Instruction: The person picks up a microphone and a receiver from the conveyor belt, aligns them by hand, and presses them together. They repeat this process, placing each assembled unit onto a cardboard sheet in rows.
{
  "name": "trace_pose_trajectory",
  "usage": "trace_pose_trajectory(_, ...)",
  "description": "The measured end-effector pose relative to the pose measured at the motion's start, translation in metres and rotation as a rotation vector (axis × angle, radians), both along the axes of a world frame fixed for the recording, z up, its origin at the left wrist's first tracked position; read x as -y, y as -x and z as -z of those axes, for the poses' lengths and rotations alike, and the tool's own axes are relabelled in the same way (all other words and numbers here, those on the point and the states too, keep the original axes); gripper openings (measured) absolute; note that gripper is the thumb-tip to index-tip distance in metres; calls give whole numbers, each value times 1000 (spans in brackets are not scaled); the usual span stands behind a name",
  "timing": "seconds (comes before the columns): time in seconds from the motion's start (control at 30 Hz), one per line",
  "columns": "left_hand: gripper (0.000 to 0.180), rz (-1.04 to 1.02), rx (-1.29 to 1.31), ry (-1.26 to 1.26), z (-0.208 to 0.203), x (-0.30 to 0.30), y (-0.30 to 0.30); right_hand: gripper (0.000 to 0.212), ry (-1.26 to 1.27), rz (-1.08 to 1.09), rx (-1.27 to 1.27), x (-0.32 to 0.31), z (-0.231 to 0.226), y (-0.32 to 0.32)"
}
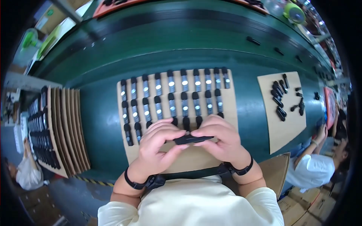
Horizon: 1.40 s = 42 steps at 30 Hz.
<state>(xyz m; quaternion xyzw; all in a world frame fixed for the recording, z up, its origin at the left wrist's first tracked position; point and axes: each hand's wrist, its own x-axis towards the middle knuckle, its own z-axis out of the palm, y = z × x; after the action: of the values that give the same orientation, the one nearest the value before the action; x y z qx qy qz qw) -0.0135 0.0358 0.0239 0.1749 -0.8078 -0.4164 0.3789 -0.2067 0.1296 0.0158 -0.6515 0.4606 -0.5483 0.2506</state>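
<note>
Both hands hold one dark, slim, elongated piece between thumbs and fingers, low over the front of a cardboard sheet [177, 161]. My left hand [160, 141] pinches the left end of the black piece [193, 139], and my right hand [220, 137] grips its right end. Its exact kind cannot be made out. Beyond the hands, rows of black-topped tubes with grey, shiny bodies [158, 83] lie side by side on the sheet. The nearest row is partly hidden by my hands.
To the right, a second cardboard sheet [281, 132] carries loose black pieces [278, 88]. Stacked cardboard sheets with similar tubes [75, 124] stand at left. More black pieces [253, 40] lie on the green conveyor [169, 35]. Co-workers sit at right [315, 165] and left [30, 171].
</note>
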Motion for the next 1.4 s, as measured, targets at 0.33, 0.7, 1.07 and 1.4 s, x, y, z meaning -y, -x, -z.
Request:
trace_pose_trajectory(0.33,30,96,-24,-54,6,4,2,39,62,102,-103,2,-1,-7)
trace_pose_trajectory(0.7,30,95,-18,65,6,4,4,31,85,117,-158,1,2,-7)
trace_pose_trajectory(1.07,26,50,5,0,6,2,4,33,100,79,-136,1,-2,-6)
trace_pose_trajectory(1.4,27,139,50,8,9,2,10,24,59,97,-311,-7,-25,-5)
